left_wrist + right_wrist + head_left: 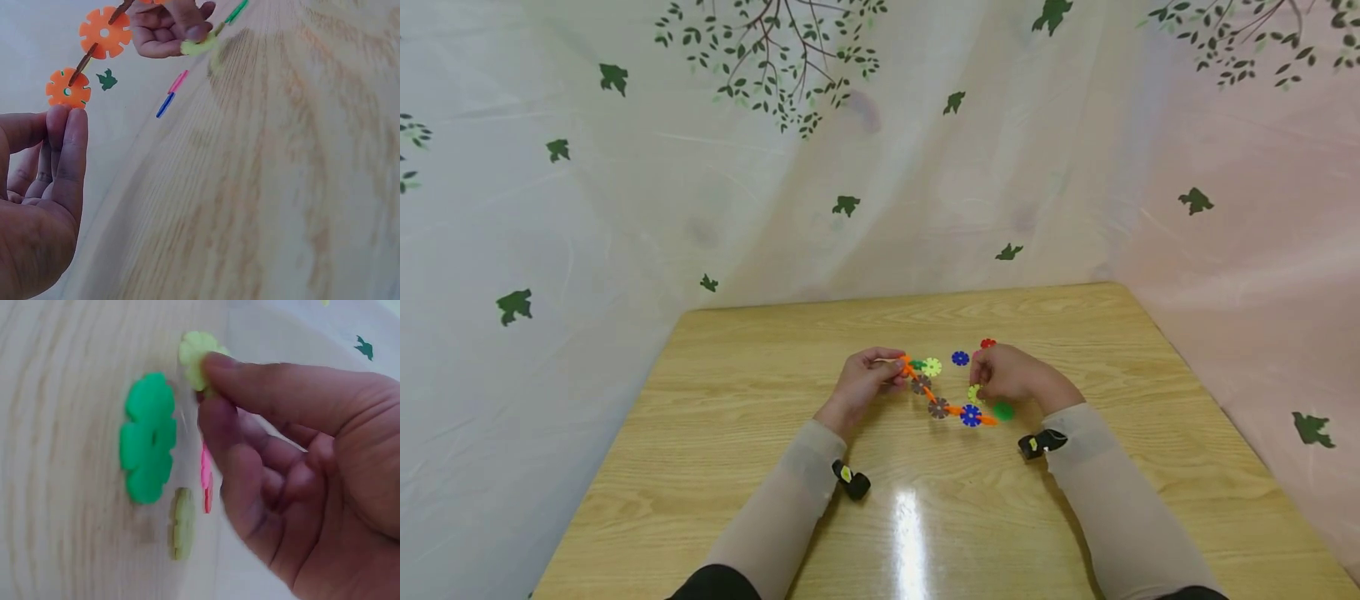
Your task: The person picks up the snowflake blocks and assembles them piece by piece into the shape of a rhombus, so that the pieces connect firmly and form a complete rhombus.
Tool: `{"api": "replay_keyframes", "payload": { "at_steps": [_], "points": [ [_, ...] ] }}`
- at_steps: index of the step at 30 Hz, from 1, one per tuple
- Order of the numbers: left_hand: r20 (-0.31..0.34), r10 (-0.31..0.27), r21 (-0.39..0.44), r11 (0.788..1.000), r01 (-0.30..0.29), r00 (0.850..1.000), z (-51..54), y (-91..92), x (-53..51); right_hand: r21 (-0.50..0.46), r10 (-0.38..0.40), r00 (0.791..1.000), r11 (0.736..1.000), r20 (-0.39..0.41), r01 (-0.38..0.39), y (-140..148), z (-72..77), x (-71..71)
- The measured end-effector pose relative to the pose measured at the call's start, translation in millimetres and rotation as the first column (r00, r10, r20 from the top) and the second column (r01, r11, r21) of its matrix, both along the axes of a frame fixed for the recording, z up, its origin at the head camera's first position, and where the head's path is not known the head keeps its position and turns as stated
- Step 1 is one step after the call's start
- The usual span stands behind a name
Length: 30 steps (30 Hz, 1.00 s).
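My left hand [868, 379] pinches an orange notched disc [67, 94] at one end of a linked chain of snowflake discs. Orange discs alternate in it with brown discs [938, 407] and a blue disc [971, 415]; the chain slants toward the right hand. Between thumb and index finger, my right hand [1018, 375] grips a loose yellow disc [195, 356], apart from the chain in the left wrist view. Beside that hand lies a green disc [147, 440], blurred in the head view.
On the wooden table [737, 467], another yellow disc [932, 367] and a dark green disc [917, 365] lie behind the chain. A loose blue disc [960, 357], a red disc [988, 342] and a pink disc [205, 465] lie farther back. A patterned cloth [917, 167] hangs behind.
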<state>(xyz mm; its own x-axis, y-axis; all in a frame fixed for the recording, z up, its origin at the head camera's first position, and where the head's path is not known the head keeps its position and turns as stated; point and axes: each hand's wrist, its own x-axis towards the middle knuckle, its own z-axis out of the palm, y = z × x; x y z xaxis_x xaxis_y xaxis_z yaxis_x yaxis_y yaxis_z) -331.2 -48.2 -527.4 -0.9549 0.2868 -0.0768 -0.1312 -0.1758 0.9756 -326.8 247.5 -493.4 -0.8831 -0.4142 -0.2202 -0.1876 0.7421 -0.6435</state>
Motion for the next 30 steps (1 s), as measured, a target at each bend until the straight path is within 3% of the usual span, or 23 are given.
{"api": "replay_keyframes", "payload": {
  "at_steps": [6,10,18,30],
  "points": [
    [-0.007,0.001,-0.013,1.000,-0.001,1.000,1.7,-2.4,-0.6,-0.216,-0.071,0.996,0.975,-0.047,0.059,-3.8,6.9,-2.6],
    [0.000,0.006,-0.005,1.000,-0.006,1.000,2.3,-3.5,-1.5,-0.293,-0.082,0.992,0.955,-0.097,0.050,-8.1,10.3,-2.8],
    [0.002,0.002,0.007,1.000,-0.002,1.000,3.1,-5.1,-2.5,-0.350,-0.097,0.983,0.936,-0.159,0.036,-20.0,11.7,0.7],
    [0.005,-0.002,0.011,1.000,0.002,1.000,2.8,-5.2,-4.9,-0.339,-0.121,0.964,0.940,-0.235,0.035,-33.4,8.1,2.5]
  ]
}}
